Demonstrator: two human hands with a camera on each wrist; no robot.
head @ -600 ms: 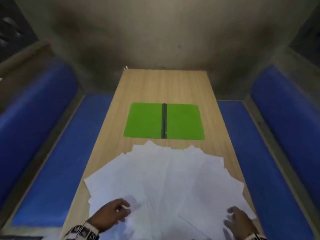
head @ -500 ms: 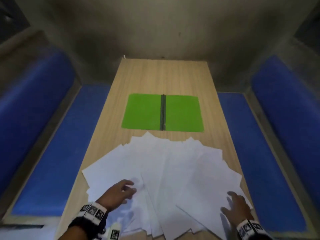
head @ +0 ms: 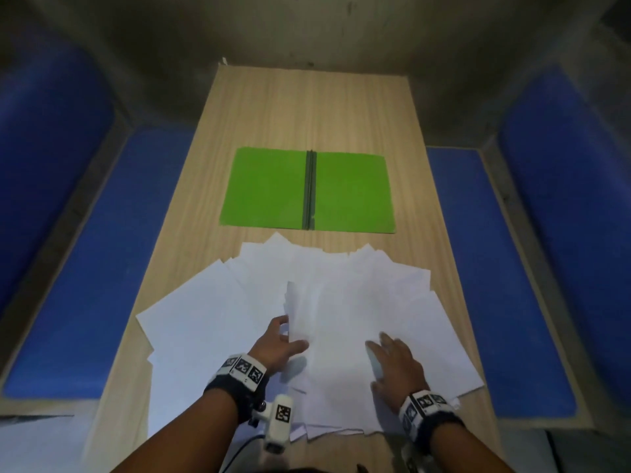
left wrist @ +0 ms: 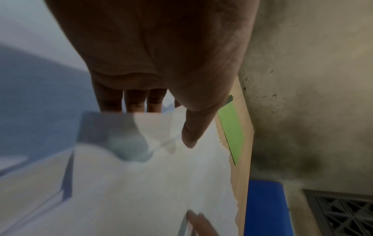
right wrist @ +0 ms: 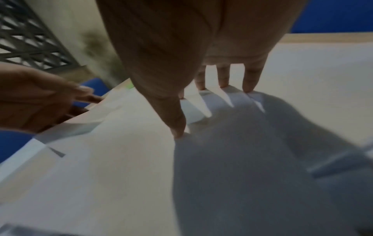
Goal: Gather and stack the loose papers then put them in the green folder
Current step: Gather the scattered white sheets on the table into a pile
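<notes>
From the head view, the papers lay fanned across the near half of the table, overlapping one another. The folder lay open and flat beyond them, near their far tips but apart, with a dark spine down its middle. The left hand sat at the left edge of a raised bunch of sheets, its fingers hidden under that lifted edge and its thumb lying on top, so it pinched the bunch. The right hand lay flat on the papers to the right, fingers spread and straight. Blue benches ran along both sides of the table.

From the left wrist, the left hand filled the top of the frame. Three fingers went behind a lifted paper edge, and the thumb came down in front of it. The papers spread below, and a strip of the folder showed at the table's far side. The picture was blurred.

From the right wrist, the right hand pressed its straight fingertips and thumb down on the papers, casting a broad shadow. The left hand showed at the left, its fingers tucked under a lifted sheet edge.
</notes>
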